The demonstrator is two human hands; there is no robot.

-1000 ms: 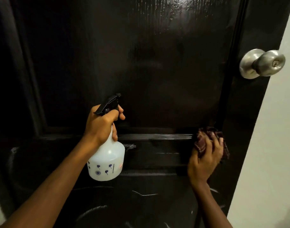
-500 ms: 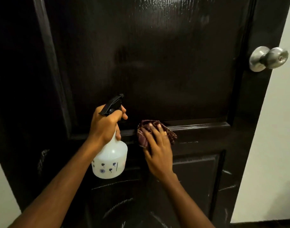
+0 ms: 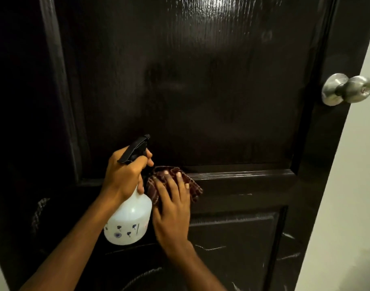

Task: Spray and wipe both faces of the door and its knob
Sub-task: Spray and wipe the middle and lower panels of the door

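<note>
My left hand grips the spray bottle by its neck; my right hand, laid flat, presses the cloth against the door at its middle rail, just beside the bottle; the knob sits well apart at the right edge

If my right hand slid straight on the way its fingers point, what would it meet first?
Probably the raised moulding of the black door, at the top of the checked maroon cloth under the right hand; depth is unclear.

I am looking at a glossy, grained wood door, a shiny metal knob, a smooth white plastic bottle and a soft woven cloth.
</note>
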